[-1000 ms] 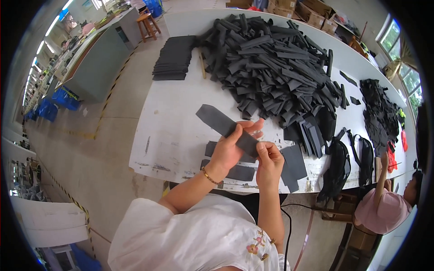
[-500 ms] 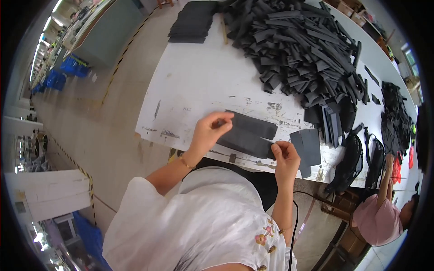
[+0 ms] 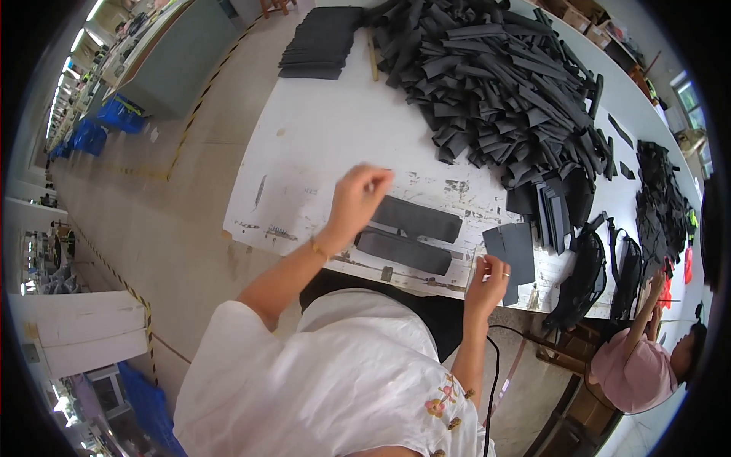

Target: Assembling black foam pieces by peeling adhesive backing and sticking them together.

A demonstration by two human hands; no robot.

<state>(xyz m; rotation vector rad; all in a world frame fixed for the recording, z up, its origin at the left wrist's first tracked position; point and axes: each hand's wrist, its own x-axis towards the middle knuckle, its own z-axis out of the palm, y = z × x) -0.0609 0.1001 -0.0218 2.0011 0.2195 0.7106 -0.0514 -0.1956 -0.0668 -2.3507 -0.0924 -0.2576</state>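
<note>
Two dark grey rectangular pieces (image 3: 415, 219) lie side by side on the white table (image 3: 320, 145) near its front edge. My left hand (image 3: 358, 198) hovers just left of them, fingers pinched together, holding nothing I can see. My right hand (image 3: 487, 276) is at the table's front edge, touching the corner of a small stack of dark grey sheets (image 3: 512, 250); whether it grips them is unclear.
A big heap of black strips (image 3: 502, 84) fills the far side. A flat stack of dark sheets (image 3: 320, 42) lies at the far left. Black bags (image 3: 598, 266) hang at the right edge. Another person in pink (image 3: 640, 365) sits at the lower right.
The dark piece that both hands held is now lying on the table beside another one. My left hand lifted away to the left, and my right hand dropped to the front edge.
</note>
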